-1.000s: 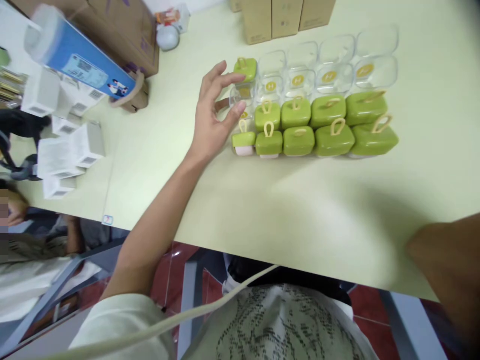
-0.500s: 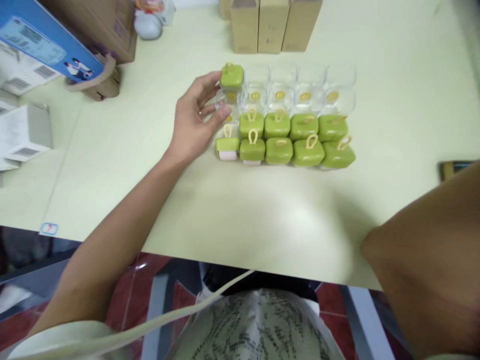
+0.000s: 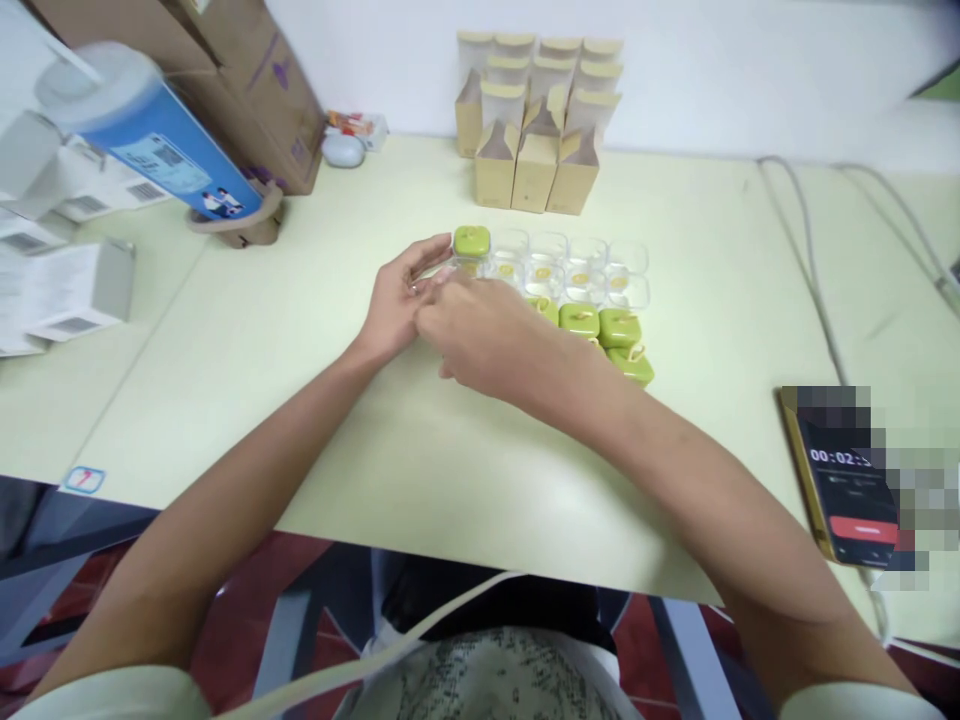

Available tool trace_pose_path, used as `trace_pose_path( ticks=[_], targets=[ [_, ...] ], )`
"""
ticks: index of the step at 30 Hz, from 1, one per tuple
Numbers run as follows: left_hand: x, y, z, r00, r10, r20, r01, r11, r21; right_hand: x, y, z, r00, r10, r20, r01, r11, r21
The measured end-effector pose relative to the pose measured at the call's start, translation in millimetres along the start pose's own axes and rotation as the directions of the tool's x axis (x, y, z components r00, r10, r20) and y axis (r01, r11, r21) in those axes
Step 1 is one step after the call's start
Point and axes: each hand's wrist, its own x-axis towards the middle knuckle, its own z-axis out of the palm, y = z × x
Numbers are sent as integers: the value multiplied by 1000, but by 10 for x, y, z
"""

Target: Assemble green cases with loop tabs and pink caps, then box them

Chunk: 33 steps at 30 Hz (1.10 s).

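Note:
My left hand point(image 3: 394, 305) curves round the left end of a row of small clear plastic cups point(image 3: 544, 277), its fingers beside a green lid point(image 3: 472, 240) with a small loop. The thumb side rests at the clear cup below that lid. Crossing over from the right, my right hand point(image 3: 484, 325) is closed right at the left thumb, and what its fingertips pinch is hidden. In front of the clear cups stand green-lidded containers point(image 3: 620, 327) with cream loops; my right hand and wrist cover the left ones.
Open cardboard boxes point(image 3: 536, 175) stand against the wall. A blue cup point(image 3: 176, 150) in a cardboard holder, white boxes point(image 3: 82, 285) and a large carton point(image 3: 255, 85) are at the left. A phone point(image 3: 840, 480) lies on the right, near a grey cable point(image 3: 806, 230).
My right hand has swung in from the right to meet my left hand at the end of the row. The view has tilted up, showing the wall and the phone.

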Motion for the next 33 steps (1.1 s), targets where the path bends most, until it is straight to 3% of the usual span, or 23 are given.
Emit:
trace_pose_path(
  ticks=[3, 6, 11, 18, 21, 23, 25, 28, 33],
  targets=[
    [5, -22, 20, 1000, -8, -17, 9, 1000, 16, 31, -9, 49, 988, -35, 152, 75, 963, -260],
    [0, -40, 31, 999, -17, -38, 17, 1000, 19, 50, 23, 79, 990, -46, 137, 94, 924, -371],
    [-22, -61, 10, 999, -9, -46, 9, 1000, 16, 18, 77, 131, 998, -57, 18, 59, 933, -354],
    [-22, -114, 27, 995, -83, -49, 82, 996, -23, -35, -14, 69, 980, -113, 166, 173, 894, -414],
    [-27, -79, 56, 994, -82, -75, 83, 997, 6, -25, 60, -72, 976, -125, 179, 183, 916, -358],
    [-38, -28, 70, 993, -67, -97, 73, 996, 57, -18, 180, -236, 989, -82, 126, 113, 959, -261],
    [-51, 26, 72, 992, -49, -116, 62, 992, 110, -5, 343, -386, 999, -3, -33, -3, 986, -169],
    [-79, 74, 54, 998, 11, -55, -3, 988, 155, 50, 590, -439, 975, 66, -211, -86, 992, -91],
    [-127, 49, 41, 993, 96, 73, -108, 976, 189, 193, 737, -167, 985, 37, -168, -58, 991, -119]
  ],
)
